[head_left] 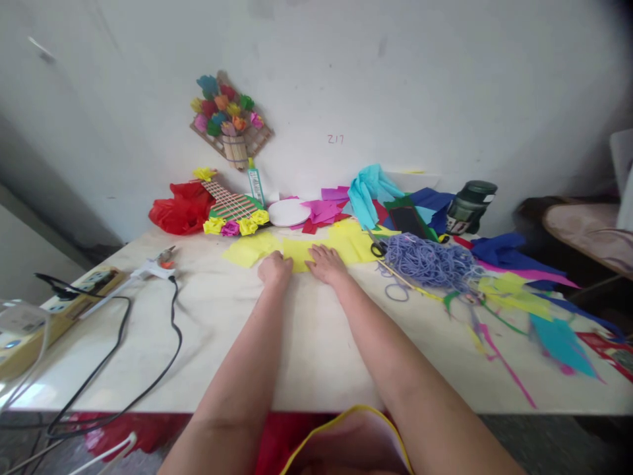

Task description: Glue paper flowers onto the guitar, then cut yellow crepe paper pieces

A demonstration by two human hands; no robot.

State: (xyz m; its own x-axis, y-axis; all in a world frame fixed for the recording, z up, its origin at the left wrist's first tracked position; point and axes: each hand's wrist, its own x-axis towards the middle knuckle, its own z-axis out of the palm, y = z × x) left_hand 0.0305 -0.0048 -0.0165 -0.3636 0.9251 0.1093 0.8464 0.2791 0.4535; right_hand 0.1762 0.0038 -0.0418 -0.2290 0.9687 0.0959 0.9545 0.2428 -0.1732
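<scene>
on table [316, 349], yellow paper [298, 252] lying flat; right hand [327, 264] laid over it, fingers spread, probably to hold it smooth; left hand [275, 269] curled at near edge, grip uncertain; yarn heap [428, 260] rightward, presumably out of way.

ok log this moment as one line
left hand: curled at yellow paper; right hand: spread on yellow paper; scissors: beside purple yarn

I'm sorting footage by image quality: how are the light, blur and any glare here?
Head view: soft light on the wall, upper right corner dark; pale sheen on the table, near left; turquoise scrap at right smeared. Same head view: left hand, right hand and yellow sheet slightly soft but readable.
</scene>
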